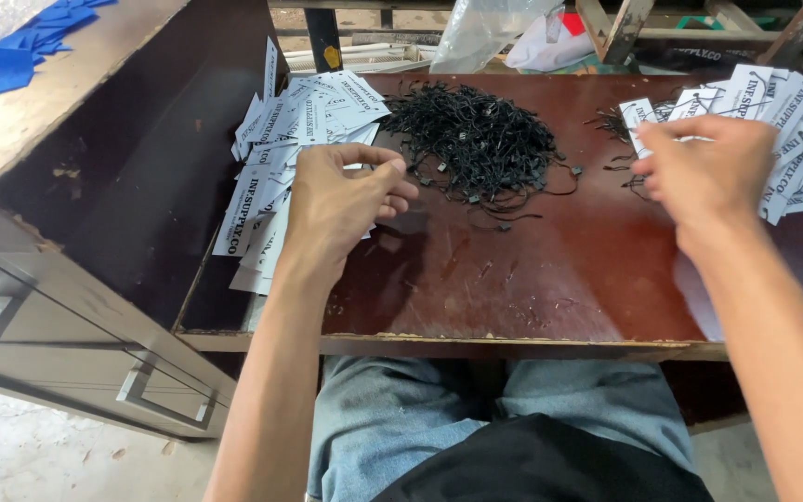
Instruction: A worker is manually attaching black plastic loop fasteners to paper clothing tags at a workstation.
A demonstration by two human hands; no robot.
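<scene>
Hands work over a dark red table (532, 279). Left hand (341, 200) rests on the loose white tags (295, 149) at left, fingers curled narrow, fingertips by the black strings (476, 139) piled at far centre. Right hand (708, 172) is half closed on the strung tags (773, 121) stacked at far right; its grip is hidden.

We see a dark reddish-brown wooden table (550, 279), its top scratched and its front edge worn; on it lie a loose heap of white paper tags (295, 139) at left; a tangle of black strings (480, 139) in the middle; a second stack of strung tags (783, 121) at right.
</scene>
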